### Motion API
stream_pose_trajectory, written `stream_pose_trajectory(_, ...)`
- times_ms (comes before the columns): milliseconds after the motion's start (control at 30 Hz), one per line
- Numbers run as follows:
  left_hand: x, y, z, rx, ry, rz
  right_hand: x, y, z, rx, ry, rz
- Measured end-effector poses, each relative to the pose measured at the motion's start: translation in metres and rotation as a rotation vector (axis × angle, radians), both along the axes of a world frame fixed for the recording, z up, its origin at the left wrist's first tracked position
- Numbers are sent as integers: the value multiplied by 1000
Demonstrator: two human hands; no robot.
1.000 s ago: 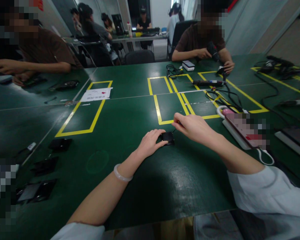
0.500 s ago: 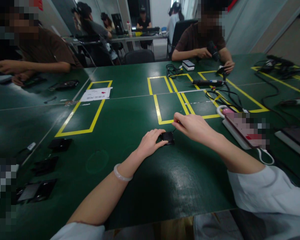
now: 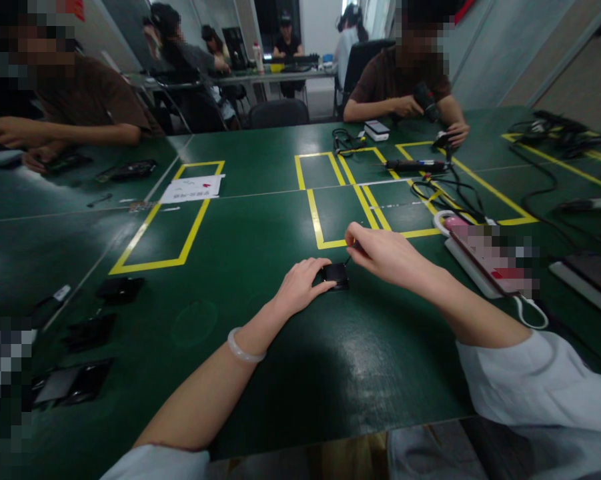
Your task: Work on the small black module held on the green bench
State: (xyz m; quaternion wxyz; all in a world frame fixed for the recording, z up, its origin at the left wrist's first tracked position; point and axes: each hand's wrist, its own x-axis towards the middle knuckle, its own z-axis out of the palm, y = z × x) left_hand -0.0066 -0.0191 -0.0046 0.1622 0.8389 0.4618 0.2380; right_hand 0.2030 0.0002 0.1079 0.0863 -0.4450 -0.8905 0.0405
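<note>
A small black square part (image 3: 335, 275) lies on the green table (image 3: 360, 360). My left hand (image 3: 303, 285) grips it from the left, thumb on the near edge and fingers on the far edge. Just up and to the right, my right hand (image 3: 373, 250) is closed in a pinch. From its fingertips a thin dark shaft (image 3: 347, 261) slants down to the part's right side. The rest of what the right hand holds is hidden by the fingers, so its kind cannot be made out.
Several dark flat parts (image 3: 87, 331) lie at the left. A phone in a pinkish case (image 3: 485, 260) rests at the right, near black cables (image 3: 455, 190). Yellow tape outlines (image 3: 195, 233) mark the table. Across it, a co-worker holds a power drill (image 3: 426, 101).
My right hand has shifted very slightly, its fingertips a touch to the left and up. The left hand and the black part have stayed in place.
</note>
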Motion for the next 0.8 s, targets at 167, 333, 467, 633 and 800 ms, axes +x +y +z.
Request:
stream_pose_trajectory(167,0,0,1,-4,-3,-1,-1,0,0,30,-38,-45)
stream_pose_trajectory(333,1,-1,2,-6,-8,3,-3,0,1,29,-71,-72)
stream_pose_trajectory(467,1,-1,2,-5,-5,1,-3,-1,1,30,-36,-59)
stream_pose_trajectory(633,1,0,1,-8,-7,3,-2,-2,1,35,-44,-53)
stream_pose_trajectory(800,2,0,-1,-9,-9,2,-2,-1,1,38,-51,-55)
